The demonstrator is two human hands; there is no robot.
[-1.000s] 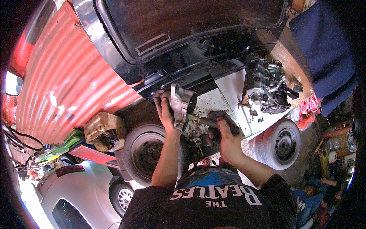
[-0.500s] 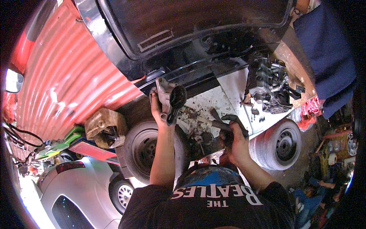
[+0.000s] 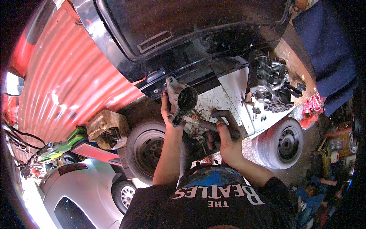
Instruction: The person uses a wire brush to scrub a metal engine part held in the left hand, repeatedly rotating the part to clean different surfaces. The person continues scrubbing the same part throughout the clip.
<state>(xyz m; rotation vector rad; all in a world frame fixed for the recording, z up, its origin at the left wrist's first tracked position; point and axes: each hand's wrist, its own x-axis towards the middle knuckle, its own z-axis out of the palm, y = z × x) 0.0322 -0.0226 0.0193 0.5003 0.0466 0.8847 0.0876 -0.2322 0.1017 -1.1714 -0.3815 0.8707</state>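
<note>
Two hands: left hand (image 3: 169, 119) with one metal housing (image 3: 174, 96), right hand (image 3: 228, 141) with one handled tool (image 3: 209, 125).
Left fingers clamped on housing's left side, its round opening turned right; right fingers wrapped on tool handle, one finger lifted off, pale tip beside housing's lower end, contact unclear. Farther out: one white table (image 3: 217, 100), one engine (image 3: 268, 82) on its right part, one wheel (image 3: 138, 168) lower left, one silver car (image 3: 91, 183) beyond.
</note>
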